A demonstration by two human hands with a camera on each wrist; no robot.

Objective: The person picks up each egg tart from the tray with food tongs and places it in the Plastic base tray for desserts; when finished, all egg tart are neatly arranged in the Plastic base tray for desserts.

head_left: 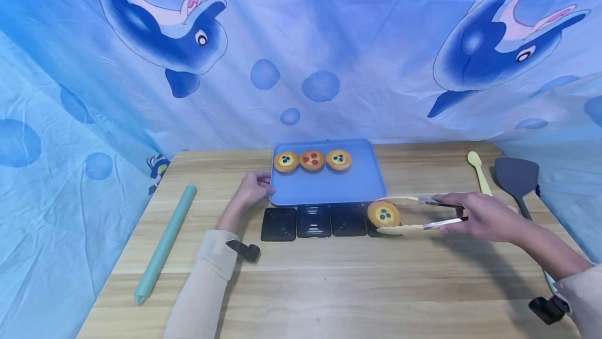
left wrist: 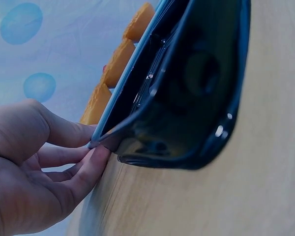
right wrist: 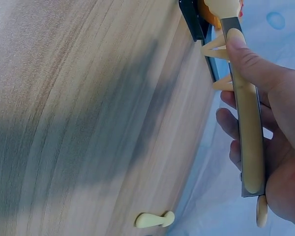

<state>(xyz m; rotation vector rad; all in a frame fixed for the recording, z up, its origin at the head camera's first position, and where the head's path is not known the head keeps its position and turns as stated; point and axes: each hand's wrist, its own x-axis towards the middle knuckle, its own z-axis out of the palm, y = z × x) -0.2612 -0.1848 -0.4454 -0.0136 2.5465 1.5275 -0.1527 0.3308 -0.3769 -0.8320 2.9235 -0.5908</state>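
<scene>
Blue fabric (head_left: 357,51) printed with cartoon dolphins hangs behind a wood-grain table (head_left: 324,281), where I stand watching a person work. On a blue tray (head_left: 329,188), three tarts (head_left: 312,161) sit in a row, the middle one topped in red. Just in front stand four black square dishes (head_left: 314,222).

The left hand (head_left: 252,188) pinches the tray's left edge between thumb and fingers. The right hand (head_left: 484,216) has its fingers curled round tongs (head_left: 444,223), whose pale tips flank a dark-dotted tart (head_left: 383,214) at the rightmost dish (head_left: 372,231). Whether that tart rests inside or hangs just above, I cannot tell.

Good handling here, I judge, means a light, even squeeze — too hard could tip the tart — with its base level and centred on the dish, and the tongs parted only once it is fully supported. A steady left hand should stop the tray nudging the dishes.
</scene>
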